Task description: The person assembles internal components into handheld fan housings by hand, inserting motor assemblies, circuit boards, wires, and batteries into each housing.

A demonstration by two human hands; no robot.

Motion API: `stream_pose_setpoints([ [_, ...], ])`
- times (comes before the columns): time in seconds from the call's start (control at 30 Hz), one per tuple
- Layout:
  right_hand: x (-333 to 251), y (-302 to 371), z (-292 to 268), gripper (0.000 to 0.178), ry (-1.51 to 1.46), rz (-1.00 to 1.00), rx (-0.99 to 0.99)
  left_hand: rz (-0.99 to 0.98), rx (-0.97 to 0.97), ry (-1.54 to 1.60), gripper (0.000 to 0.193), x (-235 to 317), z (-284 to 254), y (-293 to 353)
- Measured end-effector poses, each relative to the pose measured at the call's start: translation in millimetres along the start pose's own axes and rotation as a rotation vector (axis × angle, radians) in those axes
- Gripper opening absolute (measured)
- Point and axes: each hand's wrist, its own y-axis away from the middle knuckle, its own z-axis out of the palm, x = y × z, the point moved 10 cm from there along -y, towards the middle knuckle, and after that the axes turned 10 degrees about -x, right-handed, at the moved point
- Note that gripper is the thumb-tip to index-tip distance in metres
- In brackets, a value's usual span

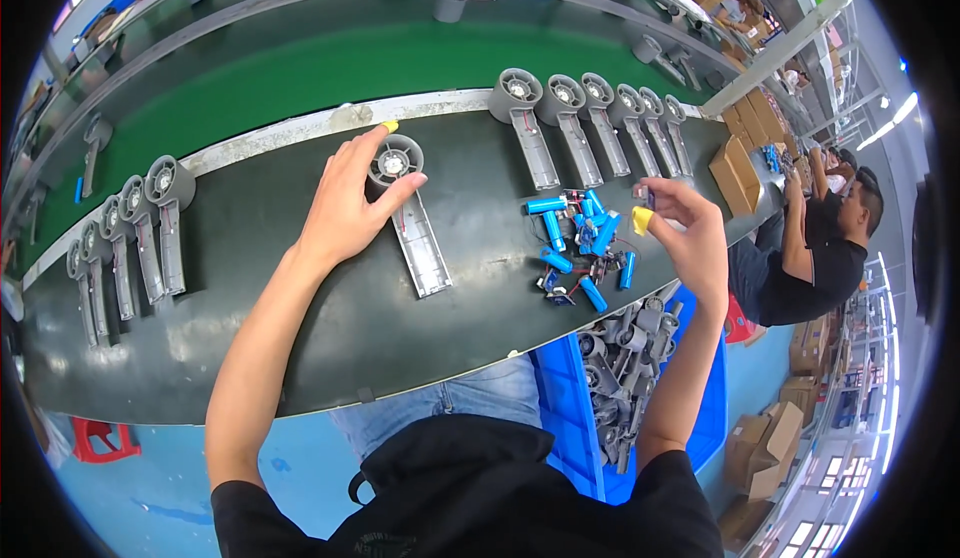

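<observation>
A grey handheld fan housing lies on the dark work table in front of me, its round head away from me and its open handle toward me. My left hand grips the round head, fingers on its left side and thumb on its right. My right hand is raised at the right, thumb and fingers bent in around a small part too small to make out. A yellow cover sits on a fingertip of each hand. Just left of my right hand lies a pile of blue battery cells with wires and small circuit boards.
More fan housings stand in rows at the right and left. A green conveyor belt runs behind a pale rail. Below the table edge sits a blue bin full of grey housings. Another person works at the right beside a cardboard box.
</observation>
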Motion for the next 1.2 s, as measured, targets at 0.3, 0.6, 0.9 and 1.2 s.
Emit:
stream_pose_setpoints([
  [0.3,-51.4,-49.0,64.4,0.047,-0.292,-0.1,-0.069,0.547,0.12,-0.118,0.076,93.0,-12.7,24.6],
  [0.6,-92.2,-266.0,114.2,0.042,0.333,-0.382,0.182,0.167,0.24,0.557,0.026,0.5,-55.1,26.3],
  [0.9,-11.1,-406.4,143.5,0.063,0.589,-0.134,0.028,-0.09,0.182,1.489,0.017,-92.4,-34.8,16.9],
  [1.2,11.5,-122.2,-109.3,0.059,0.608,0.102,0.55,0.002,0.106,1.451,0.017,-87.9,-42.5,13.0],
])
